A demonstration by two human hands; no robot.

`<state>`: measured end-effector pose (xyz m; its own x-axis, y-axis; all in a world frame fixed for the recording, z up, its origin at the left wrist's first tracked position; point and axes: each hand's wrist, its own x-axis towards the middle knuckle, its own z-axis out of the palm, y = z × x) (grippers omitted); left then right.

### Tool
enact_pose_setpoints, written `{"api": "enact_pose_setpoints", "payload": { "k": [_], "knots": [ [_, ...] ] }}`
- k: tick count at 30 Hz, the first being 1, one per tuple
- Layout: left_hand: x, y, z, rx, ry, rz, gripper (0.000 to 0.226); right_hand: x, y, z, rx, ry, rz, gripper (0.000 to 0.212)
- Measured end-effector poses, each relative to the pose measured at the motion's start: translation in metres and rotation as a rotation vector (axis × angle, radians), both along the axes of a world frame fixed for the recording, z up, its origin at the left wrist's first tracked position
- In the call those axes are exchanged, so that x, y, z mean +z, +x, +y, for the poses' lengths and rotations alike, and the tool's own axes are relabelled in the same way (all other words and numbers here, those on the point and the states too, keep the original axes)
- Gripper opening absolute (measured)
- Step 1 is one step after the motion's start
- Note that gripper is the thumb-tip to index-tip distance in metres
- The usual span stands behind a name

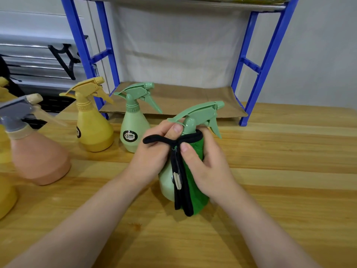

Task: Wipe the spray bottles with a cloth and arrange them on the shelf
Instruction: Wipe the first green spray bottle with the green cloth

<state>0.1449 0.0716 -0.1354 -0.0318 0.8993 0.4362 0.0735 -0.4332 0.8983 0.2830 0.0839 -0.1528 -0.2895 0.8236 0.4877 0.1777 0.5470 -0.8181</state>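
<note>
A light green spray bottle (pixel 201 113) stands on the wooden table at the centre, wrapped in a green cloth with black edging (pixel 195 198). My left hand (pixel 154 151) grips the bottle's neck just below the trigger head. My right hand (pixel 208 167) holds the cloth around the bottle's body, thumb pressed on its front. A second green bottle (pixel 133 120) and a yellow bottle (pixel 92 124) stand behind to the left. A pink bottle with a grey trigger (pixel 36 155) stands at the left.
A blue metal shelf (pixel 264 60) stands at the table's back, its lower level lined with brown cardboard (pixel 193 97). Parts of more yellow bottles (pixel 5 194) show at the left edge. The wooden table (pixel 289 171) stretches to the right.
</note>
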Motion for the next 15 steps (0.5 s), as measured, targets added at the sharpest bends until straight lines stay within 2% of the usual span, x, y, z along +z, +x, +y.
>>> {"api": "enact_pose_setpoints", "payload": {
  "k": [3, 8, 13, 15],
  "knots": [
    [0.002, 0.006, -0.002, -0.041, 0.013, -0.066, 0.023, 0.003, 0.002, -0.002, -0.140, 0.051, -0.088, 0.051],
    [-0.007, 0.010, 0.002, -0.172, -0.010, -0.232, 0.017, 0.001, 0.002, -0.002, -0.370, 0.278, -0.254, 0.051],
    [-0.009, 0.014, -0.001, -0.197, -0.056, -0.350, 0.020, -0.012, -0.003, 0.004, -0.445, 0.499, -0.399, 0.040],
    [-0.009, 0.015, 0.000, -0.181, -0.018, -0.384, 0.021, -0.014, -0.004, 0.005, -0.375, 0.469, -0.400, 0.039]
  ]
}}
